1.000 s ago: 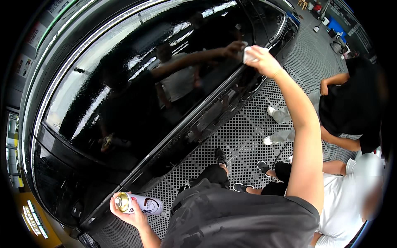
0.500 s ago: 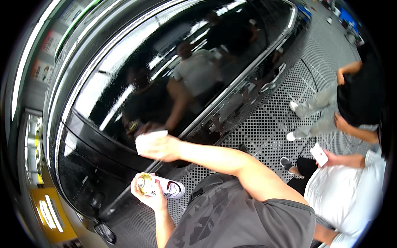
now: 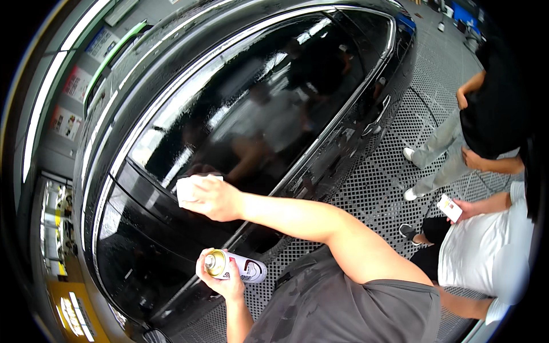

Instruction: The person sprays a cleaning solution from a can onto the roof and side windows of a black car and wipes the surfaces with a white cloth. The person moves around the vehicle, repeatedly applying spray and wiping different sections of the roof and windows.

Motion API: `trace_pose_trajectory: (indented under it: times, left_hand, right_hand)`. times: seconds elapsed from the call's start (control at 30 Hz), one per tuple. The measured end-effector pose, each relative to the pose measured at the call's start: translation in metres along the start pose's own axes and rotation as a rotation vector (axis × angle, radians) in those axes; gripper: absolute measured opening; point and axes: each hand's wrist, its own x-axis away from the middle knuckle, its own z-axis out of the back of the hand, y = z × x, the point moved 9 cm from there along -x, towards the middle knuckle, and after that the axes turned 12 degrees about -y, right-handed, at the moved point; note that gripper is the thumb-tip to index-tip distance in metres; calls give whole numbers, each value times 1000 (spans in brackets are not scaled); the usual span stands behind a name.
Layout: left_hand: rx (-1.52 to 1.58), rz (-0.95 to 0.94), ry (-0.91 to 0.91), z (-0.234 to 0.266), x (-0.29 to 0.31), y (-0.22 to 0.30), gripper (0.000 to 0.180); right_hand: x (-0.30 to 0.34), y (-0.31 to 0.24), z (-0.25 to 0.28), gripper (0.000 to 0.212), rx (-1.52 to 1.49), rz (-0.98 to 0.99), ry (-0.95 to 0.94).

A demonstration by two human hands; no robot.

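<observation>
My right hand (image 3: 213, 197) is closed around a white cloth (image 3: 186, 191), its folds partly hidden by my fingers. It lies against, or just over, the dark side window (image 3: 257, 114) of a black car, near the window's lower front corner. Lower down, my left hand (image 3: 229, 283) grips a white spray can (image 3: 251, 271) with a gold-coloured top. The can is tilted, its nozzle end toward the car and its base toward my body. Below the window, a bright trim strip (image 3: 303, 167) runs along the car's door.
Perforated grey floor tiles (image 3: 366, 200) lie beside the car. At the right stand a person in black (image 3: 497, 108) and a person in a white shirt (image 3: 469, 251) holding a phone (image 3: 449, 208). A cable (image 3: 426, 103) crosses the floor. The side mirror (image 3: 154, 336) juts out low left.
The view has shifted a little. My right hand with the cloth sits slightly farther left in the picture, the spray can slightly farther right and lower. Both hands keep their hold.
</observation>
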Motion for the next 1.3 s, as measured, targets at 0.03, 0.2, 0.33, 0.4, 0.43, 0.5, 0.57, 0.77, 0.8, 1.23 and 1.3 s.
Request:
trace_pose_trajectory:
  times: [0.03, 0.2, 0.33, 0.4, 0.43, 0.5, 0.57, 0.77, 0.8, 1.23, 1.3]
  left_hand:
    - [-35, -25, -1, 6, 0, 3, 68]
    - [23, 58, 75, 30, 21, 2, 68]
    - [1, 119, 49, 27, 28, -6, 67]
    - [37, 52, -39, -4, 1, 1, 66]
    - [39, 29, -115, -20, -9, 4, 66]
    - [56, -2, -132, -25, -21, 20, 66]
    - [43, -9, -99, -20, -28, 33, 66]
    - [-67, 119, 17, -83, -37, 20, 64]
    - [-43, 127, 15, -115, -44, 16, 64]
    - [105, 58, -254, -417, -181, 63, 71]
    - [111, 61, -256, -431, -188, 61, 72]
  right_hand:
    - [0, -1, 0, 15, 107, 52, -21]
    - [19, 187, 260, 17, 621, -364, 630]
    - [-72, 57, 157, 17, 788, -315, 74]
    - [-60, 20, 92, 16, 487, -106, 94]
    - [-53, 12, 68, 14, 398, -29, 55]
    - [-67, -16, 51, 10, 179, 158, -45]
    - [-82, 34, 106, 15, 403, -25, 56]
    - [-2, 236, 342, 37, 780, -488, 323]
    - [11, 237, 346, 43, 794, -485, 214]
    - [10, 331, 480, 56, 477, -227, -38]
    - [12, 349, 483, 55, 488, -236, -113]
